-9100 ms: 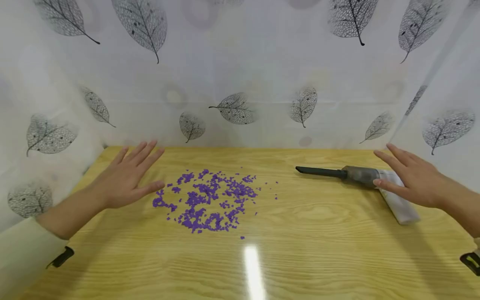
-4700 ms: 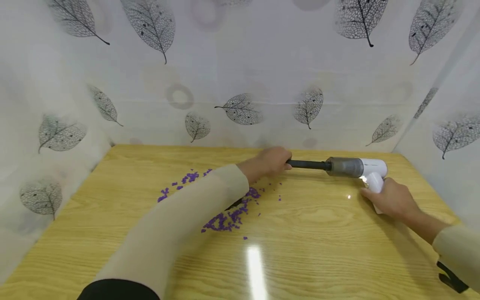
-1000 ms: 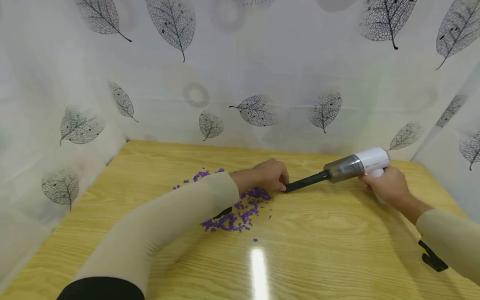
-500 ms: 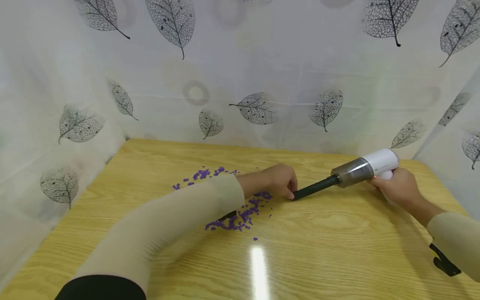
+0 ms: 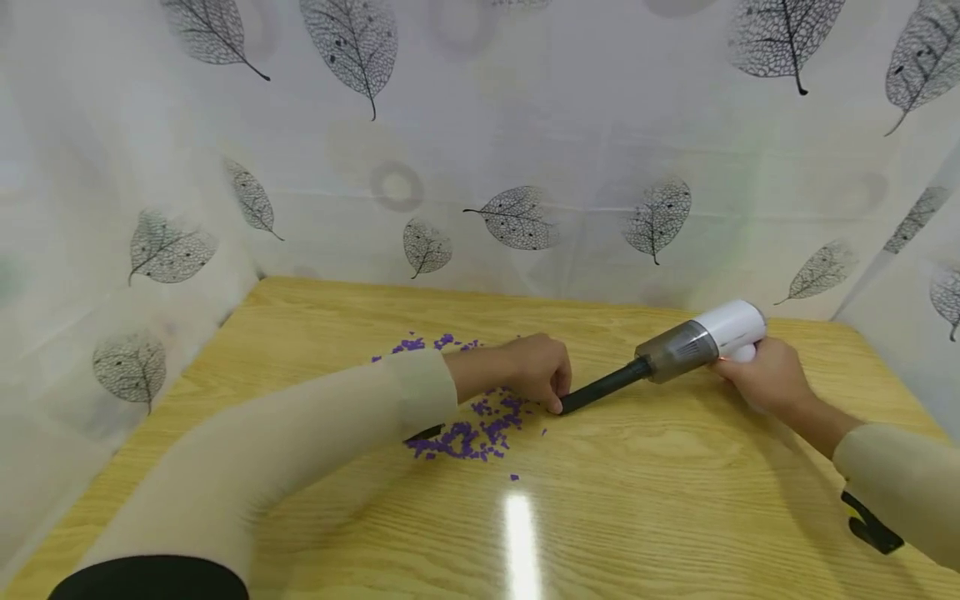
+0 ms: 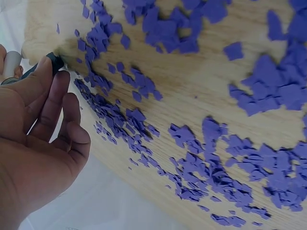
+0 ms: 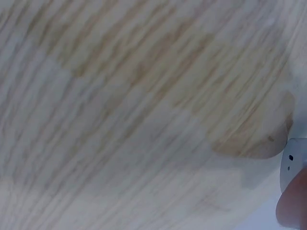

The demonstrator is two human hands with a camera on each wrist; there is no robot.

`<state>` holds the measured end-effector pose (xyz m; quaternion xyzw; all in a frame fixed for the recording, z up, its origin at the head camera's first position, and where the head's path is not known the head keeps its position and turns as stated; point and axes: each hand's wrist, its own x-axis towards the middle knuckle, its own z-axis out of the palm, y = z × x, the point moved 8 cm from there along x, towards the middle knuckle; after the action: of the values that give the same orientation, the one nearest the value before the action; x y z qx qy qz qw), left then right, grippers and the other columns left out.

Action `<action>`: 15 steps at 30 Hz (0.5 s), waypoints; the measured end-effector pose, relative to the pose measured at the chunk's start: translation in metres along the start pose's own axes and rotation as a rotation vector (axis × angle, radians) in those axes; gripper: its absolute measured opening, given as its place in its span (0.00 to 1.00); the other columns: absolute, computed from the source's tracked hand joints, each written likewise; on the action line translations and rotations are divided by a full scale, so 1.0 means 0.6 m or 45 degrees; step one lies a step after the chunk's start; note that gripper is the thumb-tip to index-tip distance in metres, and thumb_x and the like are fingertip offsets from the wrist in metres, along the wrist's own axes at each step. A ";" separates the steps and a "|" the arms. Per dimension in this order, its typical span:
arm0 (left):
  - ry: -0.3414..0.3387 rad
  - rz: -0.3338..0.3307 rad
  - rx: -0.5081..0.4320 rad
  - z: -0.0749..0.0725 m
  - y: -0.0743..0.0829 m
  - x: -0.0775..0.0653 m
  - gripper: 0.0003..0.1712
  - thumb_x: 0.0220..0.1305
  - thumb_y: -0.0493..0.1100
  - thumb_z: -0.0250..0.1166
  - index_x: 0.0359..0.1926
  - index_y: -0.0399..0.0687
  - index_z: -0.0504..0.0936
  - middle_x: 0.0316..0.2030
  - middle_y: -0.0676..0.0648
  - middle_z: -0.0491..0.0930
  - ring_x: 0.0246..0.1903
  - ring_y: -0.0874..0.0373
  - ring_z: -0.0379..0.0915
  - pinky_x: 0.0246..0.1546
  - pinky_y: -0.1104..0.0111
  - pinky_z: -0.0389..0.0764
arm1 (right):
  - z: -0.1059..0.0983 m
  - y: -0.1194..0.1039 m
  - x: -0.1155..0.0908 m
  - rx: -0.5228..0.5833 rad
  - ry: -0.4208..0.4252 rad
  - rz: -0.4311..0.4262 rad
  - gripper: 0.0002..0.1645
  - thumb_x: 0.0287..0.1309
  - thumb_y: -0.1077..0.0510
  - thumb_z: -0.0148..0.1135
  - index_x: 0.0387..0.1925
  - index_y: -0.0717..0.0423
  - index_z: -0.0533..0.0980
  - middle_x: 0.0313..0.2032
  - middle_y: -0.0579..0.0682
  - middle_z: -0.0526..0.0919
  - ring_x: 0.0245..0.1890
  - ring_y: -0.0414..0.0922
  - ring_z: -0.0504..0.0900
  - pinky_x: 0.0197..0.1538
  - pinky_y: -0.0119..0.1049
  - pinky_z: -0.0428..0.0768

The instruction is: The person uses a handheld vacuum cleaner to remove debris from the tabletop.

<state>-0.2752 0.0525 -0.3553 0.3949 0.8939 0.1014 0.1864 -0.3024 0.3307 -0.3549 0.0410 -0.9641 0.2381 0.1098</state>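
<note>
A handheld vacuum cleaner [image 5: 678, 350] with a white body, a smoky clear dust cup and a black nozzle [image 5: 606, 387] slants down to the left over the table. My right hand [image 5: 768, 375] grips its white handle; the right wrist view catches just a fingertip [image 7: 292, 206] and a bit of white casing. With thumb and fingers my left hand [image 5: 534, 371] pinches the nozzle's tip, as the left wrist view also shows. Purple paper scraps [image 6: 192, 163] lie scattered beneath and around the left hand and forearm, some right by the nozzle's end. The left sleeve hides part of them.
The wooden table [image 5: 637, 517] extends to a white curtain [image 5: 570, 108] with leaf prints behind it and at both sides. One stray purple scrap [image 5: 514, 477] lies nearer the front. A bright light reflection [image 5: 522, 542] crosses the table's front middle.
Hands were first spread apart, with the vacuum lying at right. Later the right hand took its handle and the left its nozzle. Over the last half second, both have moved left with it.
</note>
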 end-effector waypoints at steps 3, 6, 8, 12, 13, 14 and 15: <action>-0.015 0.010 -0.008 0.003 0.003 -0.007 0.09 0.46 0.49 0.72 0.28 0.54 0.84 0.25 0.60 0.79 0.28 0.69 0.72 0.33 0.79 0.73 | 0.003 -0.009 -0.004 0.011 0.009 -0.032 0.21 0.43 0.50 0.65 0.22 0.63 0.67 0.17 0.52 0.70 0.19 0.46 0.67 0.20 0.40 0.67; -0.029 0.024 0.005 0.006 0.005 -0.014 0.08 0.45 0.50 0.73 0.26 0.55 0.83 0.23 0.60 0.79 0.27 0.68 0.72 0.32 0.79 0.72 | 0.004 -0.020 -0.007 0.016 0.026 -0.067 0.20 0.42 0.51 0.65 0.20 0.63 0.67 0.16 0.51 0.70 0.18 0.46 0.66 0.19 0.40 0.67; -0.042 0.034 0.012 0.008 0.007 -0.019 0.08 0.44 0.50 0.73 0.25 0.55 0.83 0.23 0.61 0.78 0.27 0.68 0.72 0.32 0.78 0.72 | 0.005 -0.027 -0.009 0.021 0.030 -0.082 0.20 0.41 0.51 0.65 0.20 0.63 0.67 0.16 0.51 0.69 0.18 0.46 0.66 0.19 0.40 0.66; -0.072 0.046 0.014 0.012 0.009 -0.028 0.09 0.43 0.50 0.74 0.23 0.56 0.82 0.22 0.61 0.78 0.27 0.67 0.72 0.31 0.78 0.72 | 0.010 -0.039 -0.011 0.039 0.018 -0.100 0.21 0.41 0.51 0.66 0.21 0.63 0.67 0.16 0.51 0.69 0.18 0.46 0.66 0.19 0.40 0.66; -0.081 0.051 0.016 0.013 0.010 -0.030 0.09 0.43 0.50 0.74 0.23 0.56 0.82 0.22 0.61 0.78 0.27 0.67 0.72 0.30 0.78 0.72 | 0.011 -0.041 -0.012 0.045 0.017 -0.101 0.21 0.40 0.52 0.66 0.22 0.63 0.67 0.16 0.51 0.69 0.18 0.46 0.66 0.20 0.40 0.66; -0.090 0.051 0.010 0.014 0.011 -0.033 0.09 0.43 0.50 0.74 0.22 0.56 0.81 0.22 0.60 0.78 0.26 0.66 0.72 0.30 0.78 0.73 | 0.012 -0.043 -0.013 0.051 0.012 -0.102 0.21 0.40 0.52 0.66 0.22 0.63 0.67 0.16 0.50 0.69 0.18 0.45 0.66 0.20 0.39 0.65; -0.099 0.052 0.008 0.016 0.012 -0.035 0.10 0.42 0.50 0.74 0.22 0.56 0.81 0.22 0.60 0.78 0.26 0.66 0.72 0.30 0.78 0.73 | 0.014 -0.045 -0.013 0.059 0.005 -0.103 0.21 0.40 0.52 0.66 0.22 0.64 0.67 0.16 0.50 0.69 0.18 0.45 0.66 0.20 0.39 0.66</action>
<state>-0.2536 0.0420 -0.3562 0.4173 0.8780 0.0869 0.2176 -0.2928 0.3031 -0.3518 0.0819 -0.9557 0.2559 0.1201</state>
